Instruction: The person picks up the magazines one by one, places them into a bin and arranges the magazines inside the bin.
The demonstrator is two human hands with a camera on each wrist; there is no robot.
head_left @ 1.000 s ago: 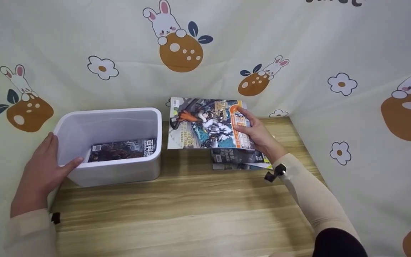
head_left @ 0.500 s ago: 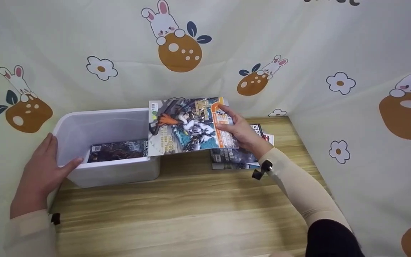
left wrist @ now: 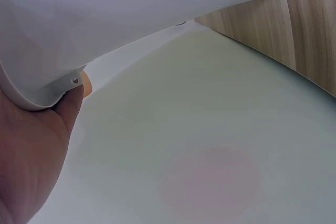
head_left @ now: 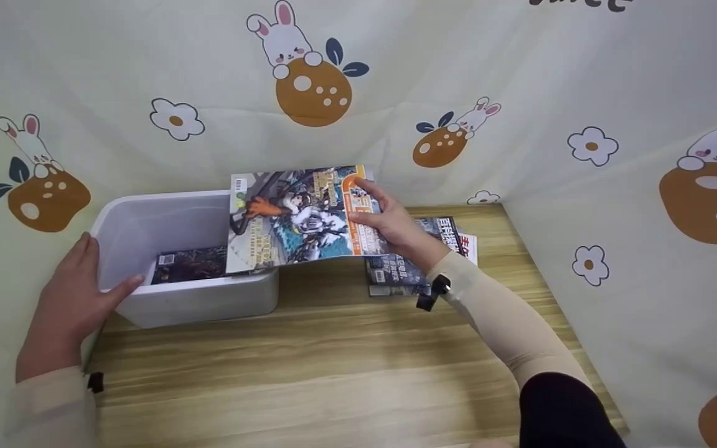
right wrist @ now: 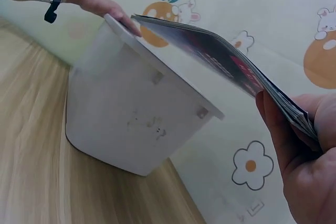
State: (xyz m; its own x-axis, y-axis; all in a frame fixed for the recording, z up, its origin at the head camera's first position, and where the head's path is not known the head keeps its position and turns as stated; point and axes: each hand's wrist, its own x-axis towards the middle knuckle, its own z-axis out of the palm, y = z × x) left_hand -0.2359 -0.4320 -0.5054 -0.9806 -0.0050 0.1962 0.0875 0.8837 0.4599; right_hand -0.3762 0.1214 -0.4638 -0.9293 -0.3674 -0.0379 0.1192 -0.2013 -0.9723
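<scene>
A colourful magazine (head_left: 290, 224) with an orange strip is pinched by my right hand (head_left: 402, 233) at its right edge, thumb on top. The magazine's left part hangs over the right side of a white plastic bin (head_left: 209, 306). In the right wrist view the magazine (right wrist: 210, 51) is raised above the bin's rim, slightly bent. My left hand (head_left: 72, 305) grips the bin's left rim, thumb over the front corner and fingers along the side. Inside the bin lies a dark-covered magazine (head_left: 187, 266), partly covered by the held one in this view.
Several more magazines (head_left: 389, 275) lie stacked on the wood-grain table (head_left: 346, 373) right of the bin, partly hidden by my right arm. A pale curtain (head_left: 383, 50) printed with rabbits and flowers stands behind and at both sides.
My right hand has carried the magazine leftward, from above the stack to over the bin's right side. More of the stack shows. My left hand has stayed on the bin.
</scene>
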